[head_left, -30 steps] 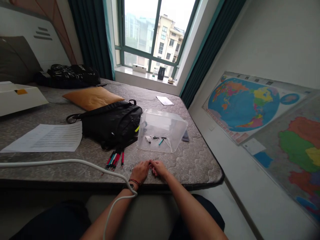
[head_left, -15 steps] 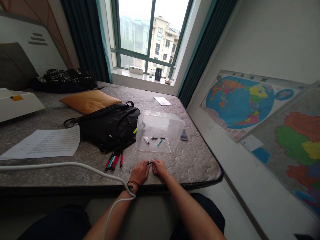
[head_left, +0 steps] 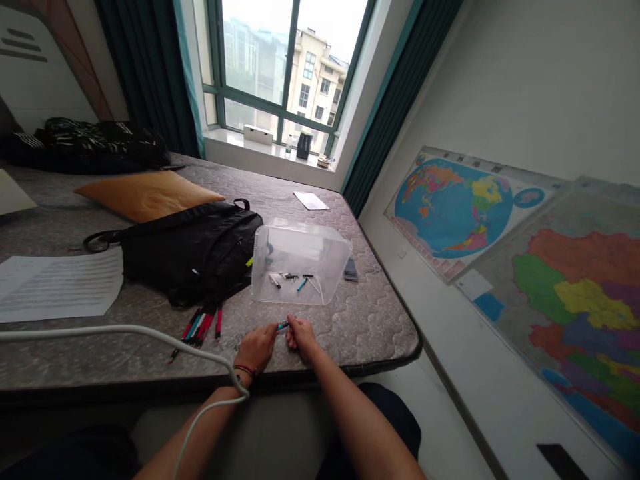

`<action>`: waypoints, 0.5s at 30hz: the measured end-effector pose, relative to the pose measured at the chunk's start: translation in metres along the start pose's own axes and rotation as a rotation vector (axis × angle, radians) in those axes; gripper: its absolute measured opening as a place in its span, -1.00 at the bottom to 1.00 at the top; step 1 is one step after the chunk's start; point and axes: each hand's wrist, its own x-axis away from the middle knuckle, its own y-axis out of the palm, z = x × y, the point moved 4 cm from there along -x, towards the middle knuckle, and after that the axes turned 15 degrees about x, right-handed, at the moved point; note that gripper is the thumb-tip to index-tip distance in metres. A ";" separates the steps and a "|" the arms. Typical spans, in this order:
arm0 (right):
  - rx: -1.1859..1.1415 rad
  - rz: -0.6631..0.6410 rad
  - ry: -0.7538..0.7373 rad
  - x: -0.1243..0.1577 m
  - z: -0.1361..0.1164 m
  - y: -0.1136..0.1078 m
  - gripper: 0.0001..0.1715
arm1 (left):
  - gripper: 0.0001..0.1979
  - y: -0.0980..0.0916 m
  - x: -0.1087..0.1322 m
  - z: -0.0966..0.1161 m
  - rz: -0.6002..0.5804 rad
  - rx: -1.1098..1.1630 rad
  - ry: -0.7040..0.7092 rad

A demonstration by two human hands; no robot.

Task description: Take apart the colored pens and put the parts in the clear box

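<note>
Left hand and right hand were curled nearly closed, together pinching a small teal pen piece over the mattress, just below a clear plastic box.

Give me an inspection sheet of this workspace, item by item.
Surface: grey quilted mattress.
Job's things: small teal-and-dark pen part at the hands; clear plastic box with more pen parts seen through it; bundle of pens on the mattress.
Clutter: black bag, printed paper sheet, orange cushion.
Grippers: right hand pinches the part; left hand beside it, grip unclear.
Cables: white cable crosses the mattress, past the left wrist.
Surroundings: window, wall maps.
</note>
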 end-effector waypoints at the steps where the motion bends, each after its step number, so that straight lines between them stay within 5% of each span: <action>1: -0.002 -0.010 0.001 0.000 0.001 0.000 -0.42 | -0.68 0.000 0.000 0.000 -0.007 0.001 -0.006; 15: -0.051 0.025 -0.010 0.000 0.002 0.001 -0.53 | -0.63 -0.005 0.001 0.007 -0.001 -0.026 0.012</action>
